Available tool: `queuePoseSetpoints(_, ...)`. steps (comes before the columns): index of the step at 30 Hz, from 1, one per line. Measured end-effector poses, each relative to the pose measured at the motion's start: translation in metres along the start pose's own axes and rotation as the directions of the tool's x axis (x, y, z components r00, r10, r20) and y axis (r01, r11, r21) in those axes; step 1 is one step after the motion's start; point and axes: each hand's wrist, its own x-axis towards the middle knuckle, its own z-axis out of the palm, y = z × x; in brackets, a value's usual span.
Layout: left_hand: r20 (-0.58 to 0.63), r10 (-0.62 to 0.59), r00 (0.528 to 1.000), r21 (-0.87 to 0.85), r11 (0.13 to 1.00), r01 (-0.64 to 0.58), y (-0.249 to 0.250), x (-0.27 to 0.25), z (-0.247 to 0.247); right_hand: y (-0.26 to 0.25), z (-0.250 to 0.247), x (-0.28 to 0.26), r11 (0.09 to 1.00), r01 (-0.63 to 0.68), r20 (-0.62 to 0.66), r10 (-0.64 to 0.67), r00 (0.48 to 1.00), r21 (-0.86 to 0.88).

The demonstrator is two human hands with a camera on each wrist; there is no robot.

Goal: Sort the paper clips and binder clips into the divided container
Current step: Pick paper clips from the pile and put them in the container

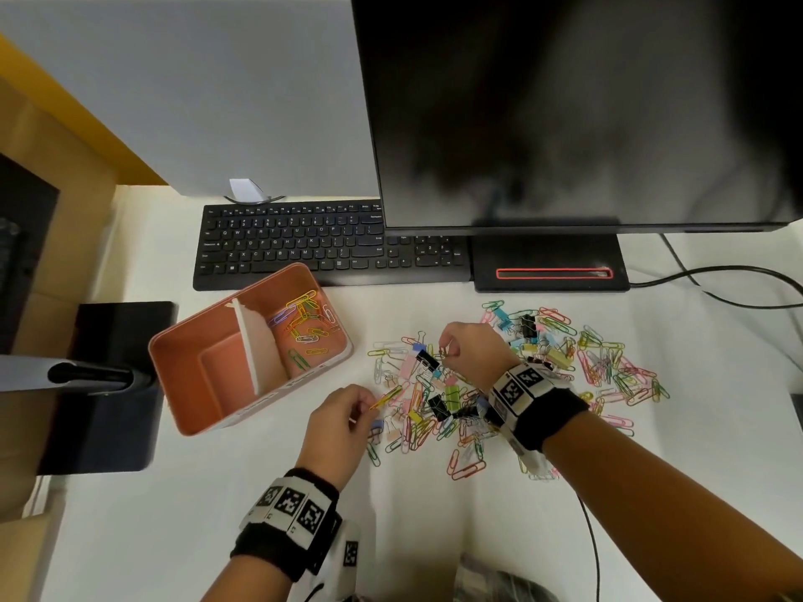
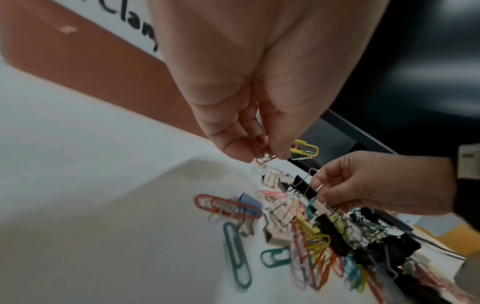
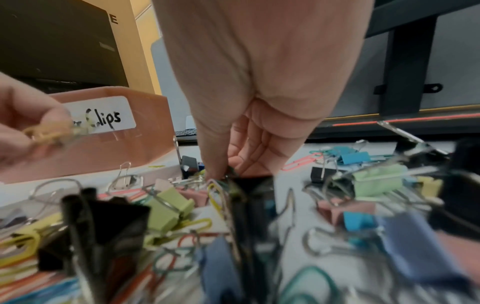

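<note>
A salmon divided container [image 1: 187,341] stands left of the pile; its right compartment holds several paper clips [image 1: 306,323], and its left compartment looks bare. A mixed pile of coloured paper clips and binder clips [image 1: 499,384] lies on the white table. My left hand [image 1: 369,404] pinches a few paper clips [image 2: 304,151], yellow and red, just above the pile's left edge. My right hand [image 1: 447,349] pinches the wire handle of a black binder clip [image 2: 302,186] at the pile's far side. In the right wrist view my right hand [image 3: 228,171] has its fingertips down in the pile.
A black keyboard [image 1: 304,245] lies behind the container. A monitor [image 1: 565,110] on its stand base [image 1: 549,262] rises behind the pile, with cables [image 1: 717,280] at the right. A second dark stand [image 1: 108,384] sits at the table's left edge.
</note>
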Motion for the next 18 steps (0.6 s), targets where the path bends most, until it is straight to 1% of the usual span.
queuePoseSetpoints(2, 0.007, 0.084, 0.996, -0.003, 0.997, -0.084, 0.007, -0.006, -0.008, 0.003, 0.0, -0.005, 1.0, 0.01, 0.009, -0.01, 1.0, -0.015)
queuePoseSetpoints(4, -0.011, 0.161, 0.987, -0.004, 0.987, -0.161, 0.015, -0.011, -0.018, 0.007, -0.001, -0.012, 1.0, 0.014, -0.002, -0.014, 1.0, -0.008)
queuePoseSetpoints(6, -0.074, 0.211, 0.975, 0.021, 0.977, -0.21, 0.022, -0.014, -0.034, 0.007, -0.008, -0.021, 0.999, 0.031, -0.054, -0.029, 0.998, 0.035)
queuePoseSetpoints(8, -0.178, 0.221, 0.959, 0.016, 0.975, -0.222, 0.025, -0.012, -0.054, -0.002, -0.019, -0.03, 0.992, 0.083, -0.134, -0.07, 0.989, 0.092)
queuePoseSetpoints(10, -0.256, 0.187, 0.948, 0.033, 0.982, -0.185, 0.025, -0.006, -0.076, -0.024, -0.031, -0.04, 0.981, 0.155, -0.211, -0.127, 0.969, 0.12)
queuePoseSetpoints(12, -0.289, 0.129, 0.948, 0.035, 0.992, -0.124, 0.021, 0.003, -0.095, -0.056, -0.04, -0.047, 0.957, 0.238, -0.254, -0.192, 0.948, 0.165)
queuePoseSetpoints(14, -0.32, 0.074, 0.944, 0.034, 0.997, -0.067, 0.016, 0.013, -0.107, -0.094, -0.041, -0.048, 0.921, 0.341, -0.261, -0.288, 0.921, 0.186)
queuePoseSetpoints(16, -0.321, 0.013, 0.947, 0.035, 0.999, -0.002, 0.01, 0.022, -0.113, -0.13, -0.034, -0.041, 0.877, 0.434, -0.255, -0.38, 0.889, 0.205)
queuePoseSetpoints(18, -0.303, -0.035, 0.952, 0.076, 0.995, 0.06, 0.007, 0.025, -0.114, -0.156, -0.023, -0.032, 0.866, 0.451, -0.227, -0.404, 0.886, 0.218)
